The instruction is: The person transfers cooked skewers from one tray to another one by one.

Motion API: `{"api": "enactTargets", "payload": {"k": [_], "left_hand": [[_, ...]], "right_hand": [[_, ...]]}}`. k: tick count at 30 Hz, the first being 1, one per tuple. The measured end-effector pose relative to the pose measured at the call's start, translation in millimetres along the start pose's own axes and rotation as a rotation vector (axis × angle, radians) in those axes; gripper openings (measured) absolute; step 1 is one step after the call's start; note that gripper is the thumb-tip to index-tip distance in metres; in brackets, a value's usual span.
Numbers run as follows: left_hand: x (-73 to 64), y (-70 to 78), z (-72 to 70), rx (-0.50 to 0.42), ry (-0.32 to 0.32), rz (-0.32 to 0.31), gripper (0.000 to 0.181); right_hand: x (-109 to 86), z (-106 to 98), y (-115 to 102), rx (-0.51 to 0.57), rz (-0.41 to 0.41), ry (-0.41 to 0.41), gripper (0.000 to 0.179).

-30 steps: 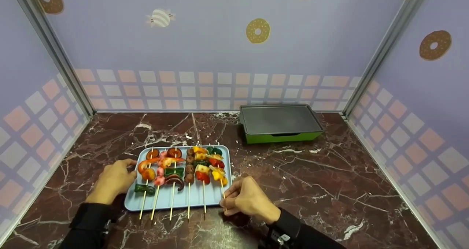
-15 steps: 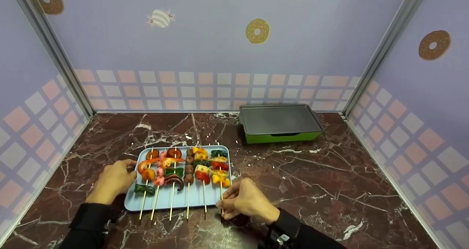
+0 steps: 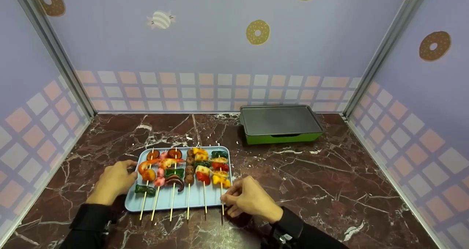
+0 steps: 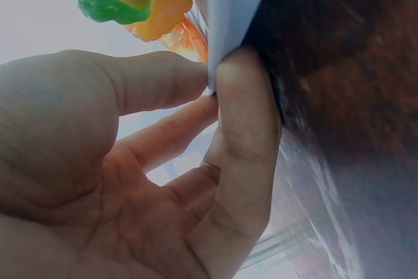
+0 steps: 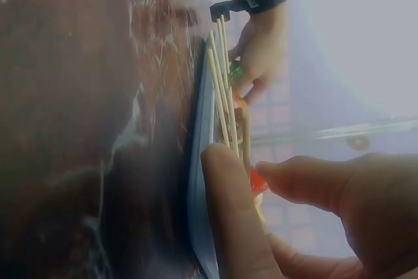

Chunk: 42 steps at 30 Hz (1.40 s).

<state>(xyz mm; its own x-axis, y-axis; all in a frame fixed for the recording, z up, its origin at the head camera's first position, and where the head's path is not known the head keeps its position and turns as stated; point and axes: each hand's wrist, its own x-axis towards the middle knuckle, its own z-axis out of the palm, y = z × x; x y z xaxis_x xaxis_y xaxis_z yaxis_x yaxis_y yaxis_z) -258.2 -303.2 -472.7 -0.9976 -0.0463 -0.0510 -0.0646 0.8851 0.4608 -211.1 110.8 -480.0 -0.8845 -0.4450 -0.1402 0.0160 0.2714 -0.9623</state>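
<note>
A light blue tray (image 3: 197, 201) lies on the table with several food skewers side by side, their stick ends pointing toward me past its front edge. My left hand (image 3: 114, 182) pinches the tray's left rim; the left wrist view shows thumb and finger on either side of the tray edge (image 4: 230, 11). At the front right corner, my right hand (image 3: 251, 199) is beside the stick of the rightmost skewer (image 3: 220, 166), which carries green, red and yellow pieces. In the right wrist view its thumb (image 5: 304, 178) and forefinger (image 5: 228, 194) stand apart near the sticks.
At the back right stands a green electric grill (image 3: 282, 121) with a flat dark plate. Patterned walls enclose the dark red marble table (image 3: 311, 183) at the back and both sides. White crumbs are scattered behind and right of the tray.
The rightmost skewer has turned from slanted to nearly straight, its stick end swinging slightly left. My right hand has let go of the stick. The left hand stays on the tray.
</note>
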Motion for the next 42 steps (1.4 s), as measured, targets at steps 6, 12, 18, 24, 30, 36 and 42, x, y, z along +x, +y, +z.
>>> {"api": "enactTargets", "payload": {"k": [6, 12, 18, 24, 30, 36, 42], "left_hand": [[-0.6, 0.8, -0.7, -0.008, -0.003, -0.013, 0.046], [-2.1, -1.1, 0.1, -0.011, 0.012, 0.004, 0.043], [-3.2, -2.8, 0.7, -0.019, 0.019, 0.005, 0.042], [-2.1, -0.2, -2.3, -0.040, 0.019, -0.028, 0.040], [-2.6, 0.9, -3.1, -0.030, 0.080, -0.021, 0.040], [-5.0, 4.2, -2.4, -0.024, 0.142, 0.036, 0.042], [-5.6, 9.9, -2.5, 0.003, 0.195, 0.114, 0.047]], "right_hand": [[-0.3, -11.6, 0.5, -0.032, -0.030, 0.015, 0.019], [2.4, -27.7, 4.8, -0.091, -0.071, 0.055, 0.020], [4.0, -47.9, 10.5, -0.254, -0.154, 0.122, 0.014], [3.9, -69.6, 13.8, -0.371, -0.191, 0.219, 0.012], [3.7, -91.2, 19.2, -0.462, -0.262, 0.321, 0.016], [0.4, -111.4, 27.7, -0.533, -0.336, 0.389, 0.031], [-4.3, -132.3, 32.3, -0.675, -0.376, 0.437, 0.045]]}}
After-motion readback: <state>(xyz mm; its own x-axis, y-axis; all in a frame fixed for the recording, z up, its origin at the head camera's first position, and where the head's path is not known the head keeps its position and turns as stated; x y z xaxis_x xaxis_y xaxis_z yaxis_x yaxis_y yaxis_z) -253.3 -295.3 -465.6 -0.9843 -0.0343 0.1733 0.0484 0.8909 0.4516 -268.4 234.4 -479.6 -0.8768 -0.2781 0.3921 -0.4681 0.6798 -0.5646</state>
